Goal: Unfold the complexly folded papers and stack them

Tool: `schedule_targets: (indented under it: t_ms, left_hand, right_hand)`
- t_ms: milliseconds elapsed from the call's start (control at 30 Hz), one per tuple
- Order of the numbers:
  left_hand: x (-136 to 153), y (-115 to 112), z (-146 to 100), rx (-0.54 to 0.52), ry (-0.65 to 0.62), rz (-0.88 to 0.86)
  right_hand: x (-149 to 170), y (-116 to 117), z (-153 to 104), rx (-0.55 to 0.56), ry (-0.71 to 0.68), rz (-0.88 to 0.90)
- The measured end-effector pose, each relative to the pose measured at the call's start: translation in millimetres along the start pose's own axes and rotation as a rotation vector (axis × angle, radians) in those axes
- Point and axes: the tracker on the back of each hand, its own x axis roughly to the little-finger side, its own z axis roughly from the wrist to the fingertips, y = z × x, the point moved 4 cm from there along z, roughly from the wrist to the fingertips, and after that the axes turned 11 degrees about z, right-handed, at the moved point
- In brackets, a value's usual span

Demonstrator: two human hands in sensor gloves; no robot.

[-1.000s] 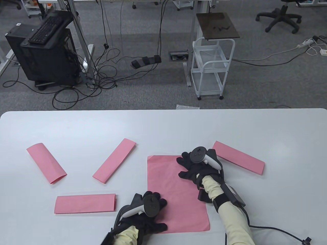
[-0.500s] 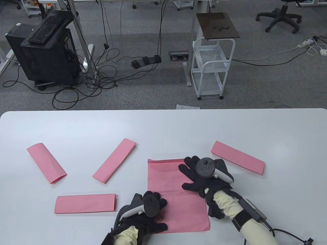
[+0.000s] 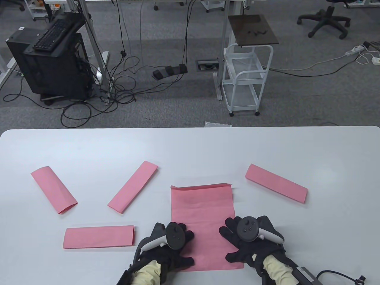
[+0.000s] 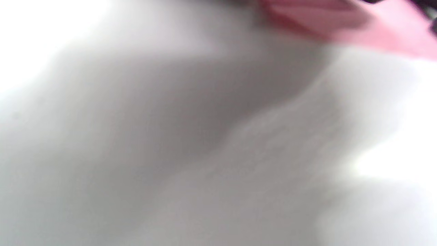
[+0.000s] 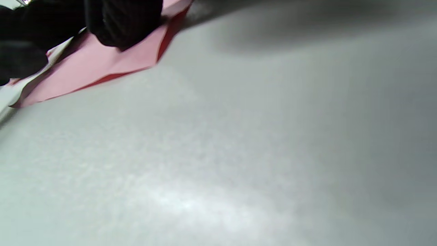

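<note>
The right hand (image 3: 251, 240) has slid back down the unfolded pink sheet (image 3: 203, 213) toward the near edge of the desk (image 3: 190, 145), from the sheet's far right part a second ago to its near right corner now. The left hand (image 3: 170, 246) has not shifted; it rests on the sheet's near left corner. Both hands lie flat with fingers spread and straight, pressing the paper and gripping nothing.

The sheet lies open and flat at the near middle of the desk, its far edge slightly curled up at the corners. In the right wrist view a dark gloved finger (image 5: 124, 20) sits on the pink paper, whose corner lifts a little off the surface. The left wrist view is blurred; only a strip of pink shows at its top.

4 folded pink papers lie apart around the sheet: one at far left (image 3: 54, 190), one angled left of centre (image 3: 132, 187), one near the left hand (image 3: 99, 236), and one to the right (image 3: 276, 187).
</note>
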Motion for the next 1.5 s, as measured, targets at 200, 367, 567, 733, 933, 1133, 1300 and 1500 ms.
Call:
schedule_targets:
  t_ms: [200, 367, 567, 733, 933, 1133, 1300, 1500]
  left_hand:
    - [-50, -3, 21, -0.006, -0.049, 0.16]
    - [-47, -6, 24, 0.014, -0.025, 0.173]
    - [5, -12, -6, 0.081, 0.089, 0.184]
    - [28, -15, -18, 0.081, 0.13, 0.123]
    - [8, 8, -19, 0.048, 0.13, 0.269]
    - [-49, -2, 15, 0.085, -0.079, 0.379]
    - [-29, 15, 33, 0.032, 0.002, 0.29]
    - [34, 37, 34, -0.001, 0.228, 0.123]
  right_hand:
    - [0, 1, -1, -0.005, -0.001, -0.004]
    - [0, 1, -1, -0.008, 0.002, -0.002]
    - [0, 1, -1, -0.006, 0.002, -0.007]
    - [0, 1, -1, -0.01, 0.002, -0.007]
    - [0, 2, -1, -0.016, 0.004, -0.004]
    - [0, 2, -1, -0.021, 0.004, -0.001]
    - [1, 2, -1, -0.024, 0.007, 0.003]
    - [1, 2, -1, -0.024, 0.007, 0.003]
